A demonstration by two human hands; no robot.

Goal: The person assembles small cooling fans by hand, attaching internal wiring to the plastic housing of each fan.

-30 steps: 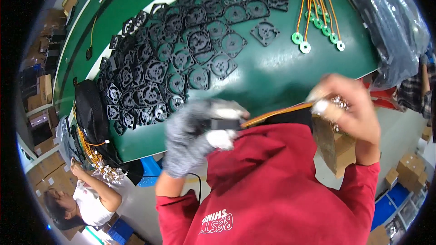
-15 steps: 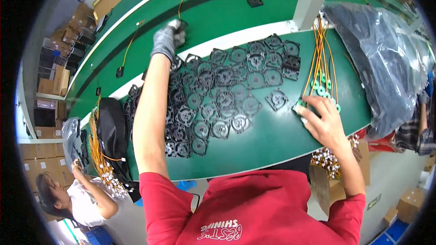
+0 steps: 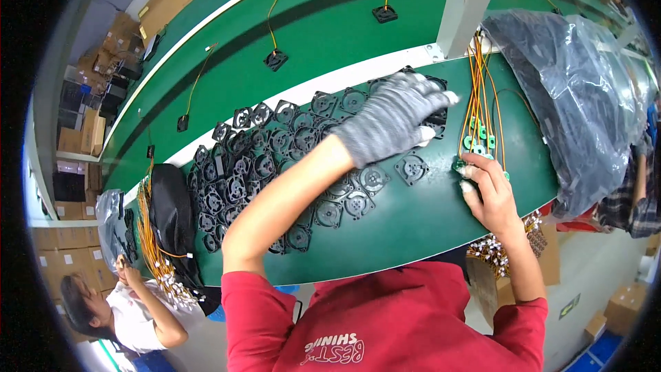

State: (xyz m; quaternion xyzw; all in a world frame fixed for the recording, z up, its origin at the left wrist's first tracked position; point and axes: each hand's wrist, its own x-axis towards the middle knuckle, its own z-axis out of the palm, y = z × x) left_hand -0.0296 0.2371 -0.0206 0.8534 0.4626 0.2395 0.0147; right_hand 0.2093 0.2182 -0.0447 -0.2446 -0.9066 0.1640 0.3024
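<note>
Head: left hand [image 3: 396,118] moved from belt [image 3: 330,38] to frames [image 3: 281,140], spread; right hand [image 3: 491,194] pinches disc [image 3: 459,164].

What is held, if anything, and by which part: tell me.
The right hand appears to pinch a green disc by its edge. The left hand is over black frames; whether it holds one is hidden.

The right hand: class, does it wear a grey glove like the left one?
No: bare skin shows across the back of the right hand, while a grey glove covers the left hand.

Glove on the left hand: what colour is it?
The glove is streaky grey; head view shows it best.
</note>
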